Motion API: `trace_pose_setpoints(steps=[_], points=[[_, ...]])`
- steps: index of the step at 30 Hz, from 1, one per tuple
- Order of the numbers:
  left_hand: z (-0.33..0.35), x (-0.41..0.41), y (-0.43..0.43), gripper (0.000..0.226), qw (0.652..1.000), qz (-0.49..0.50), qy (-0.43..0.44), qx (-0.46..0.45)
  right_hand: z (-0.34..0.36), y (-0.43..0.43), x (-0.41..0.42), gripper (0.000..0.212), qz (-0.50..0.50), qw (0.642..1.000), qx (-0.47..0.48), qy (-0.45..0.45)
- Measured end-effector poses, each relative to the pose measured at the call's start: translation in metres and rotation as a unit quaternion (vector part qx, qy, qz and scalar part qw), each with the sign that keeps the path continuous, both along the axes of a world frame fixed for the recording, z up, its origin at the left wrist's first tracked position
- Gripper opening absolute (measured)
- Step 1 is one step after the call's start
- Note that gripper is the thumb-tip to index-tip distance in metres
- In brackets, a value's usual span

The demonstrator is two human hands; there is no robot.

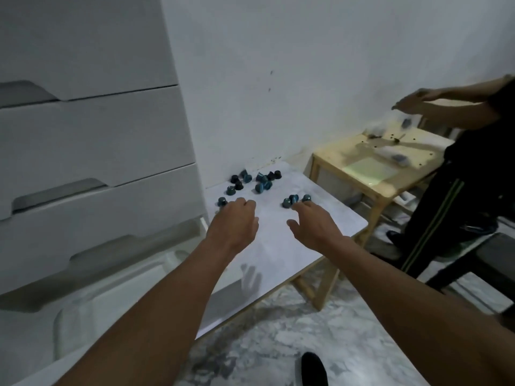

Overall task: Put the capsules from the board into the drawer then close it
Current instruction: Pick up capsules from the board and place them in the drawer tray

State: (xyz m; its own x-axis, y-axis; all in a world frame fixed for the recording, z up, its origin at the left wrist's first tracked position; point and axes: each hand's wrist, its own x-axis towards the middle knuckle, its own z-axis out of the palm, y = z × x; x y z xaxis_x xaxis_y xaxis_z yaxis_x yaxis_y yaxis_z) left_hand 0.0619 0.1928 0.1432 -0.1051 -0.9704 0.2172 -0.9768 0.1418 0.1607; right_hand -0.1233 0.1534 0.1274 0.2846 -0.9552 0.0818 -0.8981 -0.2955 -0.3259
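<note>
Drawer (117,288) open beside the board (278,246).
It sits pulled out along the board's left edge for short carries; my left hand (234,221) curls, grip hidden; my right hand (313,227), fingers loose, reaches capsules (262,181) near the far edge.

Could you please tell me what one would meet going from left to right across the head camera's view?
White chest of drawers → left hand → right hand → wooden table → second person in dark clothes.
</note>
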Motion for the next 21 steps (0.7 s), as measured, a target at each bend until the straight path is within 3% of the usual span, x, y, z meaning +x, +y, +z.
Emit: trace_pose_setpoints(steps=[11,21], points=[[-0.049,-0.105,-0.157,0.020,0.998,0.019,-0.014,0.065,-0.042,-0.159,-0.103,0.034,0.009,0.998,0.064,0.004],[-0.106,-0.154,-0.235,0.020,0.983,0.073,0.026,0.165,-0.087,-0.260,-0.123,0.038,0.059,0.988,0.141,0.017]])
